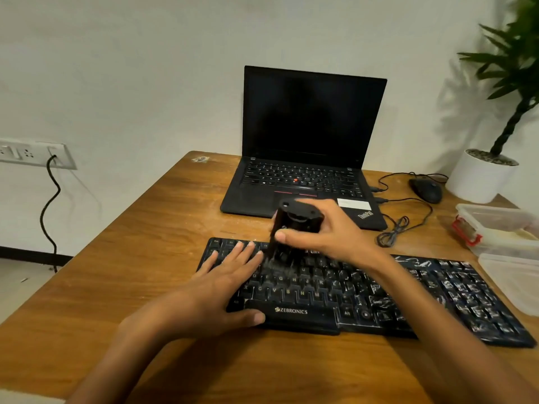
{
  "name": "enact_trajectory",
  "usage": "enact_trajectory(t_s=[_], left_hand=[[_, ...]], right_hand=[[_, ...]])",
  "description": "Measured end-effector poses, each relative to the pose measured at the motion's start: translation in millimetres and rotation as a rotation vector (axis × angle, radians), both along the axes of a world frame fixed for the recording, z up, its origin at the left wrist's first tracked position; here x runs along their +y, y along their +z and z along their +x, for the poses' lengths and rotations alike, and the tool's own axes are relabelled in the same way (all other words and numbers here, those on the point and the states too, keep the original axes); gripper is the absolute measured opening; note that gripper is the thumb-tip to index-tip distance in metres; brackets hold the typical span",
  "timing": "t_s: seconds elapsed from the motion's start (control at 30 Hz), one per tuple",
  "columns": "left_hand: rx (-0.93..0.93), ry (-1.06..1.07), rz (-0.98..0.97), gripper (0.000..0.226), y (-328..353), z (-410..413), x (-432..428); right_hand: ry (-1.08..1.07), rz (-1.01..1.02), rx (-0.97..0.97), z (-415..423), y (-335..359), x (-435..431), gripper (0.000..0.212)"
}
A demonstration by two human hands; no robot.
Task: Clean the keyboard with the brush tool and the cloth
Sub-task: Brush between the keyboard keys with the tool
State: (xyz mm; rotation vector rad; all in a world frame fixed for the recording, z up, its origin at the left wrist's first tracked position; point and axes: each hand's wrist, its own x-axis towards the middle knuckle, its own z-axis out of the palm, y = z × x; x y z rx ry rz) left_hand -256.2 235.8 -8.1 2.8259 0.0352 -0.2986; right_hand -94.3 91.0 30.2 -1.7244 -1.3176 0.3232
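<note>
Your right hand (335,231) has the brush tool (294,221) in its grip, bristles on the keyboard (452,293); your left hand (224,284) lies flat on the keys, grip wide.

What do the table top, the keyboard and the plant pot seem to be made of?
Table top: wood or wood-look laminate, low sheen; brown grain streaks show. Keyboard: probably black plastic, matt; moulded keys, whitish smears on them. Plant pot: white, smooth, matt; ceramic or plastic, hard to tell.

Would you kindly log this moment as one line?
left hand: flat on keyboard | right hand: gripping brush tool | white residue: keyboard's right side
</note>
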Motion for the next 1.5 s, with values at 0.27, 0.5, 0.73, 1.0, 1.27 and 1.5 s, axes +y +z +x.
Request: enact_trajectory(t_s=[0.27, 0.5, 0.73, 1.0, 1.27, 1.5], left_hand=[[0.053, 0.002, 0.004, 0.091, 0.8, 0.0, 1.7], [0.072, 0.011, 0.014, 0.1, 5.6, 0.9, -0.3], [0.085, 0.011, 0.03, 0.098, 3.5, 3.2, 2.6], [0.109, 0.03, 0.049, 0.09, 7.3, 2.2, -0.9], [0.254, 0.053, 0.079, 0.1, 37.4, 17.0, -12.2], [0.384, 0.033, 0.086, 0.111, 51.7, 26.1, -18.6]], right_hand=[[-0.01, -0.338, -0.029, 28.6, 21.8, -41.1, 0.021], [0.089, -0.109, -0.059, -10.4, -1.9, 5.2, 0.031], [-0.031, -0.229, -0.052, 37.4, 12.0, -48.9, 0.031], [-0.006, -0.147, -0.018, 18.7, -2.5, -24.7, 0.031], [0.007, -0.127, 0.021, 31.5, 10.5, -37.4, 0.045], [-0.04, -0.067, 0.0, 33.8, 3.6, -11.7, 0.011]])
